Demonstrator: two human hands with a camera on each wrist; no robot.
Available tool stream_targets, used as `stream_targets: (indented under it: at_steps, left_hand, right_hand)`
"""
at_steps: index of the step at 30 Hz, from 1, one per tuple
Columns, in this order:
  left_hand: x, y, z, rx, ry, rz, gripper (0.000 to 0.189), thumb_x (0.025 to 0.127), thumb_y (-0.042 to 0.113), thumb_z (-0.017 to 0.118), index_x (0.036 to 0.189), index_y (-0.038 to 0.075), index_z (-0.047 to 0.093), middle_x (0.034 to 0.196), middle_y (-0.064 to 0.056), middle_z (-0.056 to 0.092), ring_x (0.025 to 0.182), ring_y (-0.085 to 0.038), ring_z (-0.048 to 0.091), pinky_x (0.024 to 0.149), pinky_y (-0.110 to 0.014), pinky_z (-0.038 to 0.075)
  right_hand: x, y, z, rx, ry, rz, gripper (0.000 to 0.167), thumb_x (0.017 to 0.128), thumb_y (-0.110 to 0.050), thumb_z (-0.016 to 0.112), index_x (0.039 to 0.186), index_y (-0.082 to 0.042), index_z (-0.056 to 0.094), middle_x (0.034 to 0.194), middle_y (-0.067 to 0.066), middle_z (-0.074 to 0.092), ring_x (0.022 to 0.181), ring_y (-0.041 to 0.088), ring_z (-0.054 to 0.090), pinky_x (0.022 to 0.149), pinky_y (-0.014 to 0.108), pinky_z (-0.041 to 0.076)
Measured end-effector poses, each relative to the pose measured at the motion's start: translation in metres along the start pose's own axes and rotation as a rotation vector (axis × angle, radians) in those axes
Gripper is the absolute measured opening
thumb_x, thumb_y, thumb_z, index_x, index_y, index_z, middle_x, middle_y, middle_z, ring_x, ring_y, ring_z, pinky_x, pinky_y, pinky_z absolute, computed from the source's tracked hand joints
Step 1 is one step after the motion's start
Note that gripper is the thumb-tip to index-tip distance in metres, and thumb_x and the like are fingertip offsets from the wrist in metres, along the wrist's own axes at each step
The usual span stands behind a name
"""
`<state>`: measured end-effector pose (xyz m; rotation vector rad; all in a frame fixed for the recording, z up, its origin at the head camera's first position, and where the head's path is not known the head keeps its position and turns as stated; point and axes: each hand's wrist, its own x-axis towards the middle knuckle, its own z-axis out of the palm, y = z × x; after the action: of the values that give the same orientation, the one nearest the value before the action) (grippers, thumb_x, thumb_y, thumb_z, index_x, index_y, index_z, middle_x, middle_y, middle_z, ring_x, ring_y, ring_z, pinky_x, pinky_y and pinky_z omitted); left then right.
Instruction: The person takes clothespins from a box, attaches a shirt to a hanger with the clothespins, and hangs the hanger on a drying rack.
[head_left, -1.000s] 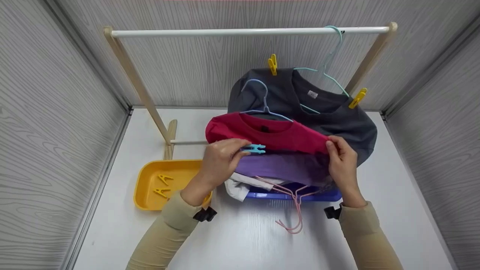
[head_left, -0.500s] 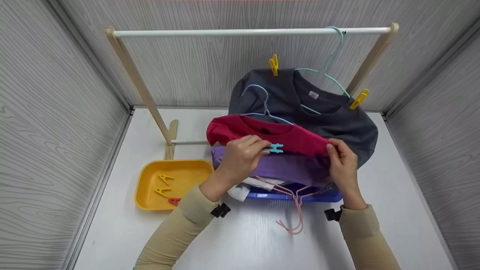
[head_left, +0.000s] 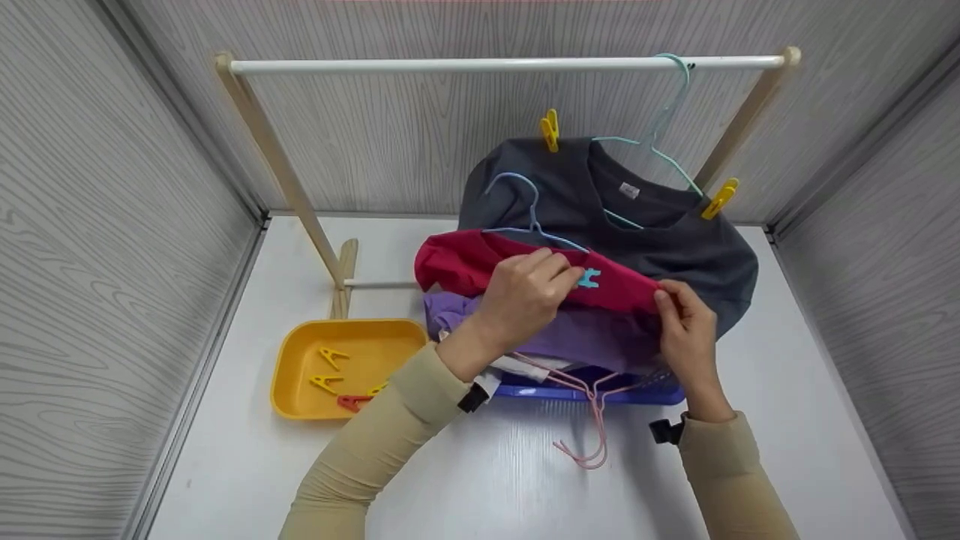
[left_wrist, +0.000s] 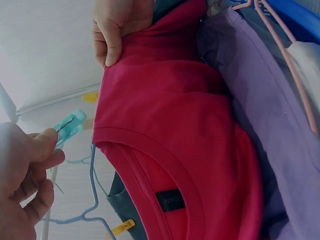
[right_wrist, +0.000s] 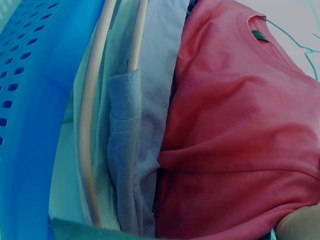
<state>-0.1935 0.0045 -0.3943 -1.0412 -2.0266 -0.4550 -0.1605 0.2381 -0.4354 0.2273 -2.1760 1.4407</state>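
My left hand (head_left: 525, 292) pinches a turquoise clothespin (head_left: 591, 278) in front of a red T-shirt (head_left: 454, 262). In the left wrist view this clothespin (left_wrist: 71, 127) stands apart from the shirt's shoulder edge. A pale blue hanger (head_left: 534, 210) sits inside the shirt, its hook sticking up free through the neck. My right hand (head_left: 690, 326) pinches the red shirt's shoulder end between thumb and fingers. Behind it, a dark grey T-shirt (head_left: 506, 184) hangs on a mint hanger (head_left: 670, 109), with a yellow clothespin (head_left: 550, 131) on one shoulder and another yellow clothespin (head_left: 720, 199) on the other.
A white rail (head_left: 420, 66) on wooden posts spans the back. At left, a yellow tray (head_left: 279, 371) holds several yellow and red clothespins. A blue basket (head_left: 645, 397) bears a purple garment (head_left: 600, 334) and white cloth; pink hangers (head_left: 598, 424) poke out over its front.
My left hand has carried the turquoise clothespin rightward and slightly up across the red shirt, uncovering more of the yellow tray. My right hand keeps its pinch on the shoulder.
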Motion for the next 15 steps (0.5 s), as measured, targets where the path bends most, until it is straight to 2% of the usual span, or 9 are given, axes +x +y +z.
stream_targets:
  at_steps: [4, 9, 15]
  left_hand:
    - [0.011, 0.001, 0.004, 0.056, -0.045, 0.028, 0.024, 0.096, 0.000, 0.052, 0.096, 0.005, 0.075, 0.085, -0.008, 0.066, 0.075, -0.021, 0.061, 0.059, -0.027, 0.052]
    - [0.022, 0.002, 0.010, 0.123, -0.078, 0.057, 0.027, 0.097, 0.000, 0.048, 0.091, 0.005, 0.073, 0.079, -0.006, 0.062, 0.070, -0.020, 0.059, 0.052, -0.028, 0.048]
    - [0.029, 0.004, 0.018, 0.185, -0.120, 0.101, 0.028, 0.100, 0.005, 0.048, 0.086, 0.006, 0.072, 0.078, -0.004, 0.061, 0.067, -0.018, 0.056, 0.049, -0.027, 0.044]
  right_hand:
    - [-0.001, -0.001, 0.000, -0.005, 0.000, -0.012, 0.013, 0.096, 0.008, 0.054, 0.101, 0.016, 0.063, 0.091, 0.026, 0.065, 0.077, 0.011, 0.057, 0.070, 0.016, 0.043]
    - [-0.002, 0.000, 0.000, -0.003, 0.004, -0.020, 0.013, 0.096, 0.008, 0.054, 0.101, 0.014, 0.064, 0.090, 0.025, 0.065, 0.077, 0.010, 0.057, 0.070, 0.015, 0.043]
    - [-0.002, 0.002, 0.001, -0.024, 0.001, -0.067, 0.012, 0.095, 0.009, 0.055, 0.100, 0.014, 0.065, 0.089, 0.024, 0.066, 0.076, 0.010, 0.058, 0.070, 0.015, 0.043]
